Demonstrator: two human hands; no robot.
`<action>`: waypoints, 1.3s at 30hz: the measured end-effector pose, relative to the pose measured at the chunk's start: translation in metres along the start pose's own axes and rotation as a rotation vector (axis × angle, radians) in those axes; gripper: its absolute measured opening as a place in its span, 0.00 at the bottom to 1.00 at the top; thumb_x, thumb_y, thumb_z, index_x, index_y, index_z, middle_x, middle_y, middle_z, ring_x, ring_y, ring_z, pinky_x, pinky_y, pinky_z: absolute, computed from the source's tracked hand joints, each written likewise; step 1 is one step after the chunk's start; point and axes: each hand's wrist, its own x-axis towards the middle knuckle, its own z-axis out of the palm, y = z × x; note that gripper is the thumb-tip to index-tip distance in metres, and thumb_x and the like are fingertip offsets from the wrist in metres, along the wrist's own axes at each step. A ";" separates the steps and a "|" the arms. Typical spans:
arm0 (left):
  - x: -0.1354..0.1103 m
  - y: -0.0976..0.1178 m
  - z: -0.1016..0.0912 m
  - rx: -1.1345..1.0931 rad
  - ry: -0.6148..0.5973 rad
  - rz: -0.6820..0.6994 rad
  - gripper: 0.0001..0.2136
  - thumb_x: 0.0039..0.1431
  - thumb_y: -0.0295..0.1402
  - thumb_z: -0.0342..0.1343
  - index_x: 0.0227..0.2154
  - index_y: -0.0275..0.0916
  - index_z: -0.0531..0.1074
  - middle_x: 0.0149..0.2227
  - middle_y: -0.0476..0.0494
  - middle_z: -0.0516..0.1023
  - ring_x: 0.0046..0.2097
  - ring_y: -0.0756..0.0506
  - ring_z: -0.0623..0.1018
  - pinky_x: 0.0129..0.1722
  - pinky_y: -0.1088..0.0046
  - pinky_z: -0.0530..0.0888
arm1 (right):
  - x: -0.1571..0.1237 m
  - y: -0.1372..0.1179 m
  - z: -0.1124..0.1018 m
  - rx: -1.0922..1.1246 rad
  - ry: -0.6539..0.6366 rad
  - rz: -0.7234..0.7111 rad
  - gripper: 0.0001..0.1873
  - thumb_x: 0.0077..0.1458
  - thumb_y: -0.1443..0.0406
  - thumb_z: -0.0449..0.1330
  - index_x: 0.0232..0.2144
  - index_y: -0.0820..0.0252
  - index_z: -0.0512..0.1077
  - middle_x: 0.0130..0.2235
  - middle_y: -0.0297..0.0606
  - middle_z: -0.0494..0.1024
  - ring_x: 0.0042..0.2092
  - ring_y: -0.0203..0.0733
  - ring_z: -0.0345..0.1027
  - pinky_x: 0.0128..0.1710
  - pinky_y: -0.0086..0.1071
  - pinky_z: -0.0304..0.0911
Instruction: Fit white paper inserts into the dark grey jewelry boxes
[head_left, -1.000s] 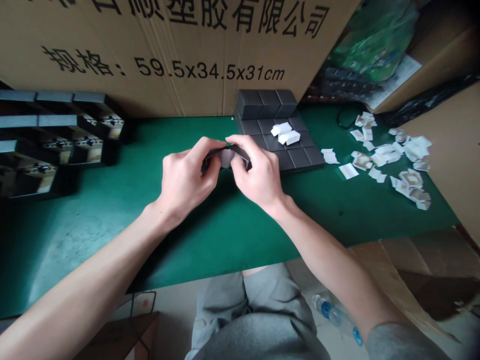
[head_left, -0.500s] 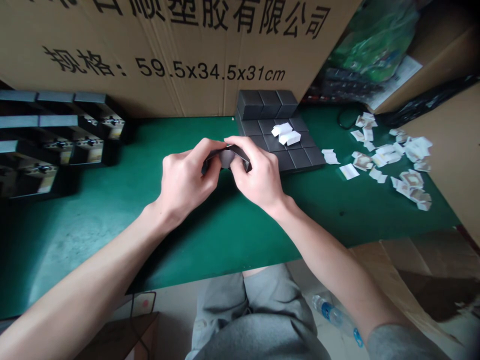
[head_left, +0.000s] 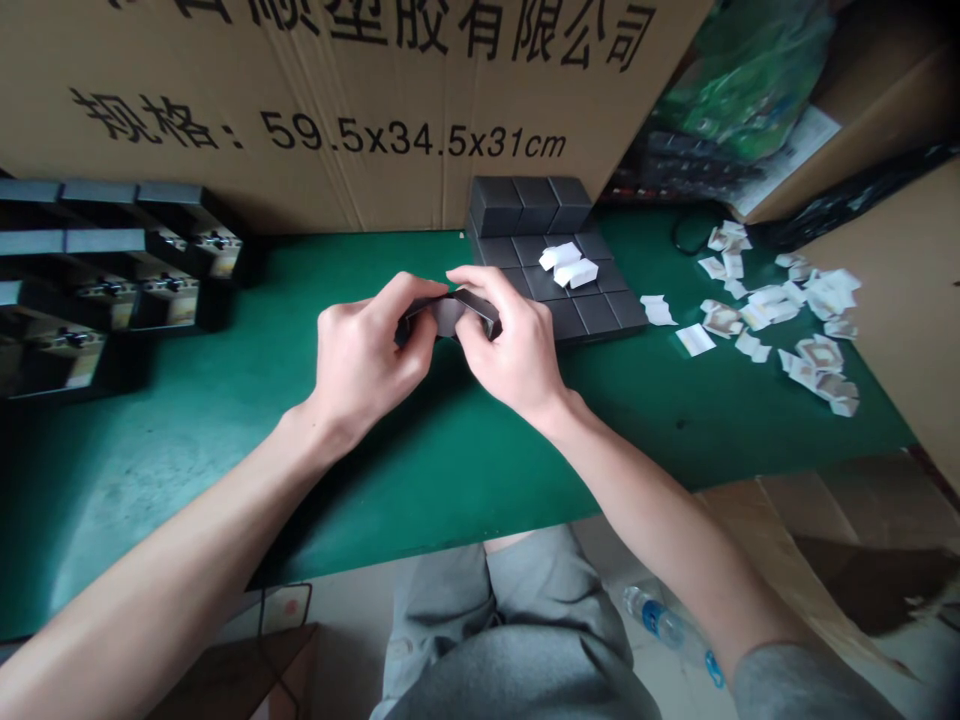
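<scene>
Both hands grip a small dark box above the green table, and much of it is hidden behind fingers. A greyish inner face shows between the thumbs. My left hand is closed around its left side. On the right side, my right hand pinches the box between thumb and fingers. Just beyond my right hand, a block of closed dark grey boxes stands in rows, some stacked at the back. Two folded white paper pieces lie on top of these boxes.
Open black boxes with items inside stand in rows at the left. Crumpled white paper inserts litter the right of the green table. A large printed carton walls off the back. A plastic bottle lies on the floor.
The hands and the small box stay almost in place, with the box perhaps opened slightly wider. The whole view has shifted a little.
</scene>
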 end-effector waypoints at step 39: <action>0.000 -0.001 0.007 -0.091 0.047 0.139 0.18 0.62 0.20 0.55 0.52 0.45 0.76 0.46 0.50 0.86 0.41 0.49 0.85 0.40 0.76 0.80 | 0.003 0.007 -0.001 -0.070 -0.004 -0.058 0.28 0.60 0.75 0.51 0.60 0.54 0.69 0.60 0.37 0.79 0.60 0.45 0.75 0.64 0.39 0.72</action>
